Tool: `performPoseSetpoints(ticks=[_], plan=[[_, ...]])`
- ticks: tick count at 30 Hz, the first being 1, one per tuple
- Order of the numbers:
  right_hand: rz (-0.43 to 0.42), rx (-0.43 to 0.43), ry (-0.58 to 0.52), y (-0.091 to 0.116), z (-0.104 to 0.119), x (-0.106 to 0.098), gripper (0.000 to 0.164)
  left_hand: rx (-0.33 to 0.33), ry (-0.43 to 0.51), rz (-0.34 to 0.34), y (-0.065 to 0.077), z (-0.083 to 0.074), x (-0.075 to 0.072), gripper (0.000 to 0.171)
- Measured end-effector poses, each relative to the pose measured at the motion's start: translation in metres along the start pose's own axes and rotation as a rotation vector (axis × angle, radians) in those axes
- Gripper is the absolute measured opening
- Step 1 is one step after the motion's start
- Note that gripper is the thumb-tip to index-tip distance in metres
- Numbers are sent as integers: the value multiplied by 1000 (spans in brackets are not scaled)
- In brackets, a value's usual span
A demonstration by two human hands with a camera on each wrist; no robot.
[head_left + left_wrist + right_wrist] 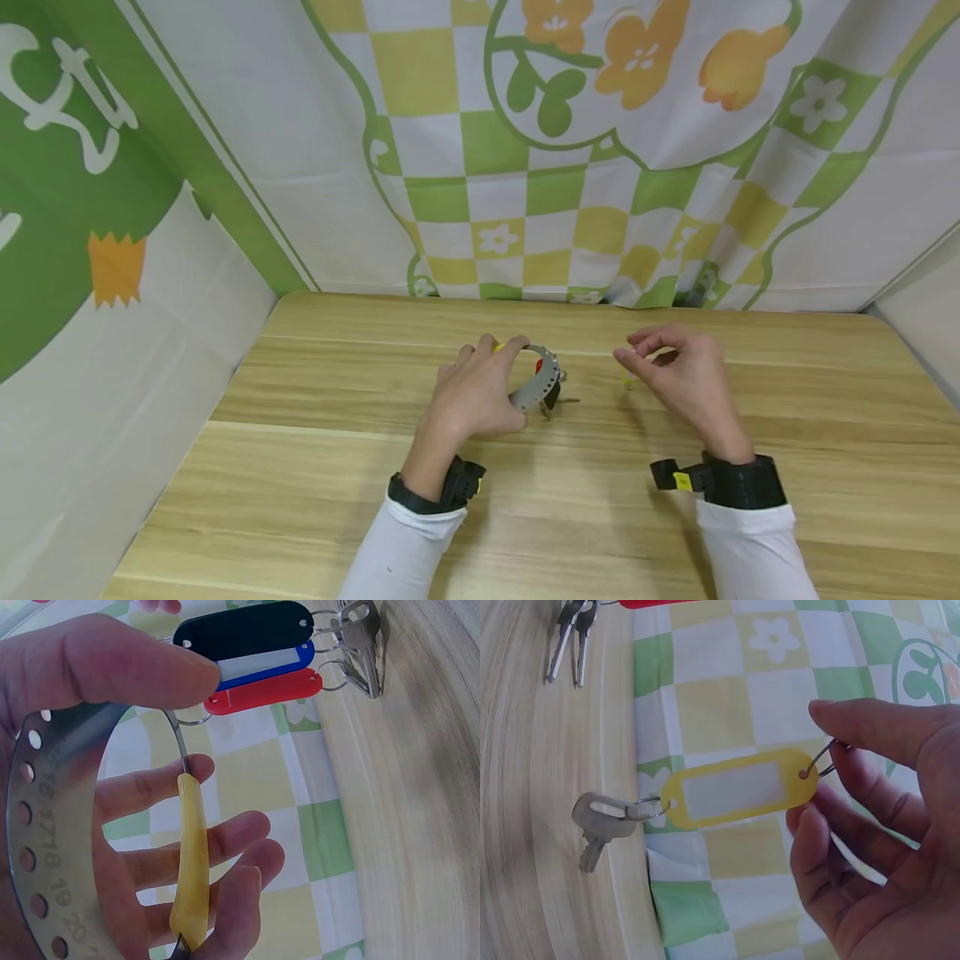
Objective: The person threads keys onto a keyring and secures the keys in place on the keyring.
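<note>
My left hand grips a large numbered metal key ring, its flat band drilled with holes and a yellow grip lying against the fingers. Black, blue and red key tags hang from it on small wire loops, with silver keys at their ends. To the right, my right hand pinches the wire loop of a yellow key tag between thumb and index finger. A silver key dangles from that tag's other end, apart from the large ring.
Both hands are above a light wooden table. Behind its far edge hangs a curtain with green and yellow checks and flowers. Another printed cloth stands along the left side. Each wrist wears a black camera strap.
</note>
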State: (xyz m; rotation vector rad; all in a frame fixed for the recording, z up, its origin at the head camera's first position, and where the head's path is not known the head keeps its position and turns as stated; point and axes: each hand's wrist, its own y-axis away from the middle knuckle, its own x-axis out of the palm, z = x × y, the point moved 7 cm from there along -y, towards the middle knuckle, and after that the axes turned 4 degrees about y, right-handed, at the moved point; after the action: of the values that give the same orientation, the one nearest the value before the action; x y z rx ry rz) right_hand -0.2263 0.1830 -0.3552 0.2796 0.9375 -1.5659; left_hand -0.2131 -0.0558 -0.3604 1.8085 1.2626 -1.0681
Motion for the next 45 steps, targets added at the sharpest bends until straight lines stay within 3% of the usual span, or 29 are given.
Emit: performPoseSetpoints(ticks=[6,16,23,28,38,45], plan=[[1,-16,-13,0,4,3,18,5,-9,8,-1,-1,1,94],[-20,35,-87,2,5,4,26,7,-7,16,-1,-1,2,93],[9,-33,-150,1,11,10,11,3,1,31,0,-1,3,95],[28,-40,-155,0,12,14,6,6,0,40,0,-1,4,95],[22,-84,-122,1,18,14,14,7,-3,35,0,-1,3,94],[-5,-110,-100,1,22,15,11,2,-3,29,0,0,2,95]])
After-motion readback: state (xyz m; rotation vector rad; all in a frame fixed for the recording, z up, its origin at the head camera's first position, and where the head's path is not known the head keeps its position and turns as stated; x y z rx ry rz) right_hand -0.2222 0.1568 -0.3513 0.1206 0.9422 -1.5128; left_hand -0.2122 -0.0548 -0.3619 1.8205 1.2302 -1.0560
